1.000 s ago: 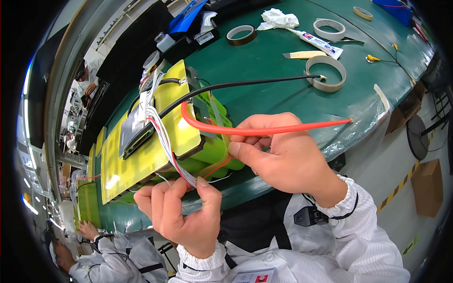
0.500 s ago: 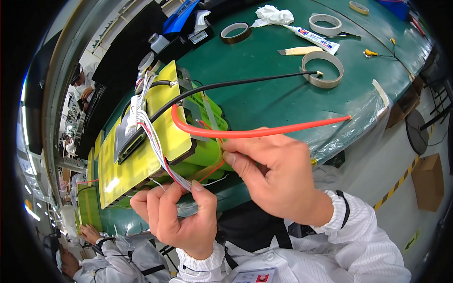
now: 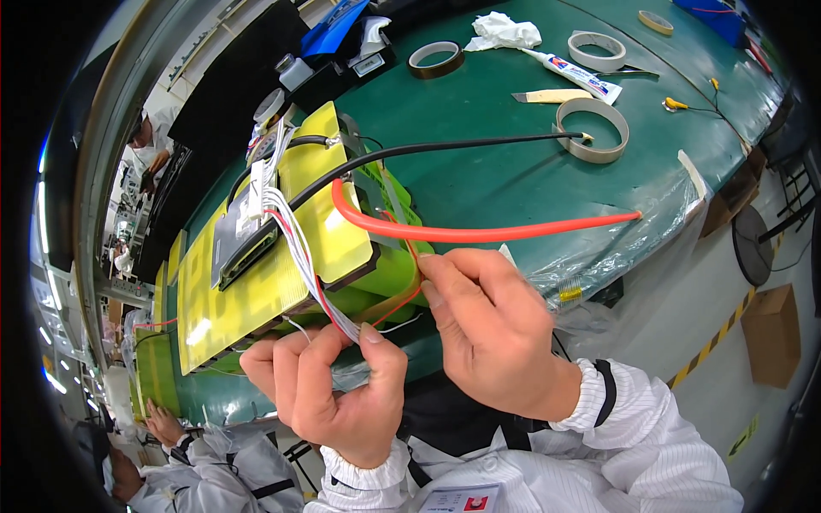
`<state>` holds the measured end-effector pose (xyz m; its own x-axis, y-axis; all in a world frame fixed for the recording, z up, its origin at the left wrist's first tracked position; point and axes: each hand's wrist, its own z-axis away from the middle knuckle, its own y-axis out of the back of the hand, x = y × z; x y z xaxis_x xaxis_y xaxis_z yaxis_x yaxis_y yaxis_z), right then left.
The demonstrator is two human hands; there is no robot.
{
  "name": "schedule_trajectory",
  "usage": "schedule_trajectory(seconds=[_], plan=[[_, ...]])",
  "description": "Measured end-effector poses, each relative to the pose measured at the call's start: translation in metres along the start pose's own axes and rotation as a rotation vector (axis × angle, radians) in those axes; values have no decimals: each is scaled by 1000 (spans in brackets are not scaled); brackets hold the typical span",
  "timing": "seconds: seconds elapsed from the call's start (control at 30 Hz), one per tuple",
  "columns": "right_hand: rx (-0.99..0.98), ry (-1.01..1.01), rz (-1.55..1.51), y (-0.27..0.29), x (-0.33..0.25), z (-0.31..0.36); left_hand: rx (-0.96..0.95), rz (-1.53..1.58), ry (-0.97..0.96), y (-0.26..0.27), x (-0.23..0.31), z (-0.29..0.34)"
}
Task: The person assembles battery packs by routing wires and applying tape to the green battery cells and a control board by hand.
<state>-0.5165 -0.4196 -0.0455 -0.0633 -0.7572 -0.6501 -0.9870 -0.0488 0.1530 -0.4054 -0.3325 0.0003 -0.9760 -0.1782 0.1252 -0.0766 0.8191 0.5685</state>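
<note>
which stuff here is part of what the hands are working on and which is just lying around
In hand:
left hand pinching the white wire bundle
right hand on a thin red wire
battery pack
thick red cable
black cable

Lying about:
tape rolls
glue tube
crumpled cloth
wooden stick

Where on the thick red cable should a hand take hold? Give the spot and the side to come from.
Grip the thick red cable along its straight free run over the green table, between the battery pack and the table's near edge. Come from the near side, above the right hand. There it lies clear of other wires; its bend at the pack is crowded.
</note>
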Motion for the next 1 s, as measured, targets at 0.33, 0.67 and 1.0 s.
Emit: schedule_trajectory(seconds=[0.33,0.67,1.0], plan=[[-69,38,1,2,0,-3,-9,-5,25,1,-2,1],[-15,95,76,-4,3,1,16,0,21,0,5,-1],[-21,-50,37,-5,-1,3,34,19,16,-7,0,1]])
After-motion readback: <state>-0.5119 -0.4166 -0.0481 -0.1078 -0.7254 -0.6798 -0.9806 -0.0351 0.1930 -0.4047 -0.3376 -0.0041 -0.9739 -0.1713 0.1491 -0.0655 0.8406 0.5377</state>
